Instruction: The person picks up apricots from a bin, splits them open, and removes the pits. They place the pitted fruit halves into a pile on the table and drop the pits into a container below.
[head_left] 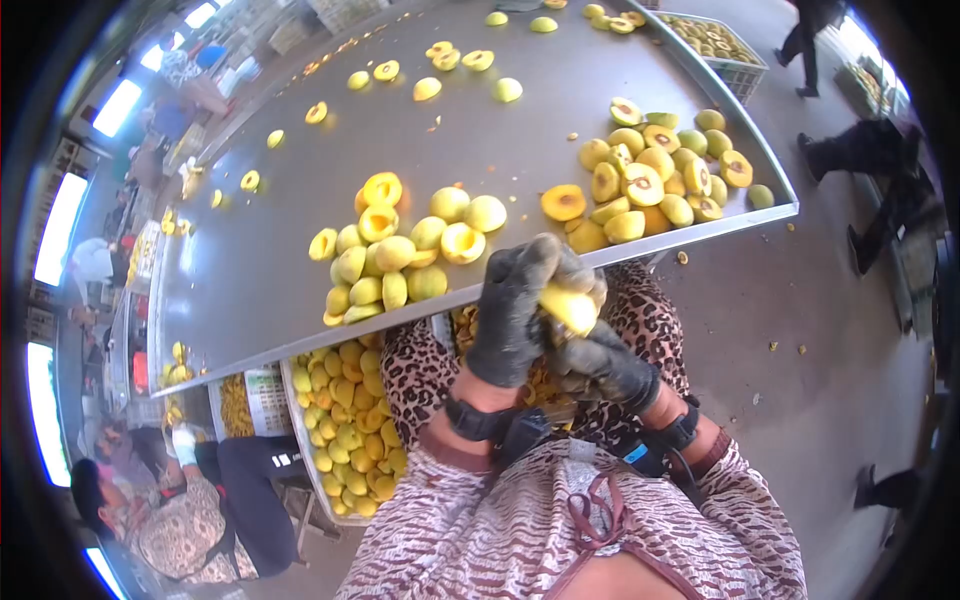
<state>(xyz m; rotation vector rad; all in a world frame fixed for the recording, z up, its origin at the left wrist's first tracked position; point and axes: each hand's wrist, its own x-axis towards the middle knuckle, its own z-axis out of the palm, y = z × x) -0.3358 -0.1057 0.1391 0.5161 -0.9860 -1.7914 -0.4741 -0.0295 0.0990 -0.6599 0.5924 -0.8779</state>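
My left hand (515,305), in a dark worn glove, is closed around a yellow peach half (569,309) just off the table's near edge. My right hand (604,366), gloved too, presses up against the peach from below with its fingers curled; whatever lies inside them is hidden. Beyond my left hand, a pile of peach halves (395,253) sits on the metal table (270,260), a few showing hollow centres. To the right, another heap of peach halves (641,185) lies in the table's corner, several with brown pits in them.
A raised metal rim (690,226) borders the table. Under it, on the left, stands a crate of peaches (350,430). Scattered halves lie farther up the table. Another crate (735,75) stands beyond the right rim. A seated person (200,520) works at left; others are at right.
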